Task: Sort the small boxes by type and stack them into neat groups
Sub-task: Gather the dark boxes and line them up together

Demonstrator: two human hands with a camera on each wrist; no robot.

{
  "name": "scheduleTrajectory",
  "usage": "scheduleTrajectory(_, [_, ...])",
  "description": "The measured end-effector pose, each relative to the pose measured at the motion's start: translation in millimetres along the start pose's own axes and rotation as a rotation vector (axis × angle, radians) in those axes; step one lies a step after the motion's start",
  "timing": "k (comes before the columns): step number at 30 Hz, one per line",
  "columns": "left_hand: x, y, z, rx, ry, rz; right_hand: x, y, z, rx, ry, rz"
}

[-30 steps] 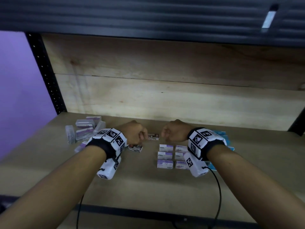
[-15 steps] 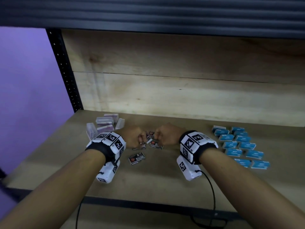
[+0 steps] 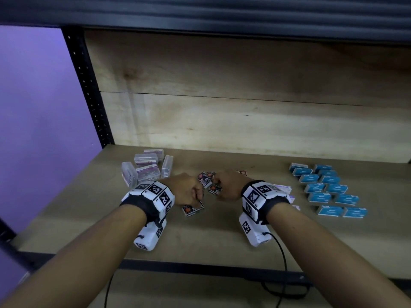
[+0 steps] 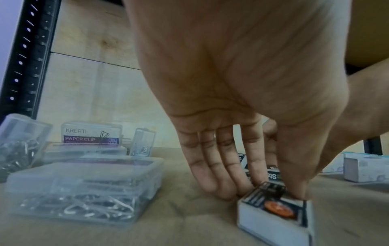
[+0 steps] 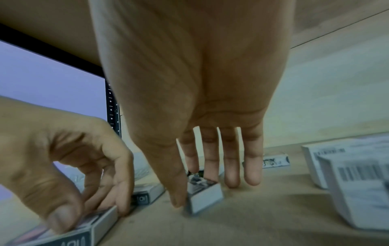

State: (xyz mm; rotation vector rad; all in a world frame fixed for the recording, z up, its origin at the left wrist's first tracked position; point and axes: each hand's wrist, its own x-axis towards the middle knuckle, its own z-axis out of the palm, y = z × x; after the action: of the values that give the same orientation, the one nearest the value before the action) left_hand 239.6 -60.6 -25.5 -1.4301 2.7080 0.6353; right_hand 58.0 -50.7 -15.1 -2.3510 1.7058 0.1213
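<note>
Left hand (image 3: 185, 189) low over shelf (image 3: 218, 236), centre-left. Thumb and fingers (image 4: 212, 174) pinching dark box (image 4: 275, 214) lying flat on the shelf, thumb on its right end, fingertips on its left end. Same box seen just near of the knuckles in head view (image 3: 193, 210).

Right hand (image 3: 228, 185) just right of the left, fingers pointing down. Thumb and first fingers nipping a second dark box (image 5: 204, 193), tilted with one end on the shelf; remaining fingers (image 5: 252, 168) straight, apart from the box.

More dark boxes (image 3: 206, 178) loose between and beyond the two hands, lying at mixed angles; one (image 3: 242, 172) partly hidden beyond the right hand. Count not readable.

Clear clip boxes (image 3: 148, 168) in a loose cluster at far left, some flat, some on edge; label reads "PAPER CLIP" in left wrist view (image 4: 91, 135), wire clips visible inside the nearest (image 4: 84, 191).

Blue boxes (image 3: 329, 191) at right, flat, in two rows running near to far, well apart from the hands.

White boxes (image 5: 355, 181) with barcodes just right of the right hand, mostly hidden behind the wristband in head view (image 3: 287, 192).

Marked wristbands (image 3: 153, 196) on both wrists.
</note>
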Motion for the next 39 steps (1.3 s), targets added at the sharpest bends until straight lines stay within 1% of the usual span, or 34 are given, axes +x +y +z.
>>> scheduleTrajectory(8, [-1.9,-1.6,1.9,0.032,-0.057,-0.017,-5.3,-0.8,2.5,0.024,0.002,-0.014])
scheduleTrajectory(17, [-4.3,-1.3,5.6,0.001,-0.038,0.011,-15.5,-1.1,2.5,-0.003,-0.027,-0.041])
scheduleTrajectory(24, [-8.2,-0.4,5.5,-0.084,0.013,0.03,-31.9,3.8,2.2,0.085,-0.011,-0.069])
scheduleTrajectory(31, [-8.6,5.9,5.7,-0.039,0.026,0.048,-43.9,7.2,-0.2,0.053,-0.035,-0.074])
scheduleTrajectory(39, [-5.8,13.0,8.6,-0.017,0.038,0.024,-49.7,7.4,-0.3,0.06,-0.025,-0.062])
